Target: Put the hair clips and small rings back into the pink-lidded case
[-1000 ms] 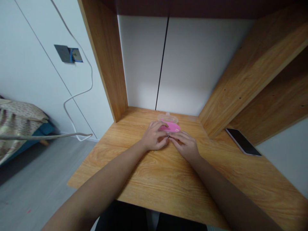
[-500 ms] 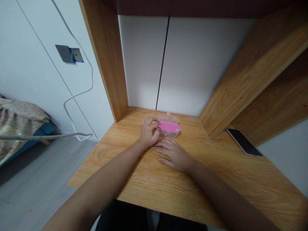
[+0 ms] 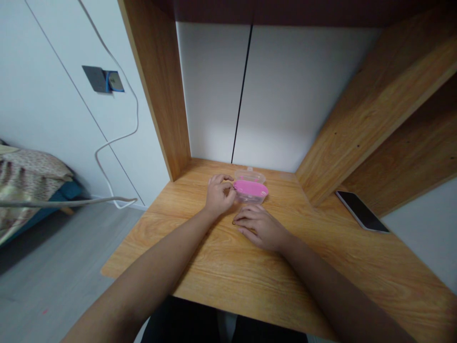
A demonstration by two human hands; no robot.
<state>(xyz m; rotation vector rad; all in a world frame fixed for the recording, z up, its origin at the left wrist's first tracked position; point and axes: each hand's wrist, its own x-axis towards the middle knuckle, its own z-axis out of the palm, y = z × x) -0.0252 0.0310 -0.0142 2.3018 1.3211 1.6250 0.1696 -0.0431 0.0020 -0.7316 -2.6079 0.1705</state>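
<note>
Movement since half a second ago: a small ring (image 3: 233, 222) – then lying left of the fingers on the worktop (image 3: 228, 271) – is now at the fingertips of the right hand (image 3: 260, 226); the left hand (image 3: 219, 195) has shifted only slightly.
Front edge of worktop: dark-clothed legs (image 3: 178, 319) below; both forearms extend over it toward the back edge.
Right hand: palm down, fingers half curled; cannot tell whether the ring is pinched or only touched.
Ring: dark, in front of the case (image 3: 251, 188), nearer the worktop's back edge than its front edge.
Left hand: thumb and forefinger pinched together on a dark item (image 3: 235, 188), too small to identify, at the left end of the case.
Phone (image 3: 362, 211): flat, dark screen up, near the worktop's right edge, beside the right upright (image 3: 364, 119).
Case: pink top surface over a clear body, near the back edge, open.
Lid (image 3: 249, 176): clear, swung toward the back edge.
Left upright (image 3: 160, 85): wood-grained, at the left rear corner.
Back panel (image 3: 293, 95): white – dark vertical seam – behind the back edge.
</note>
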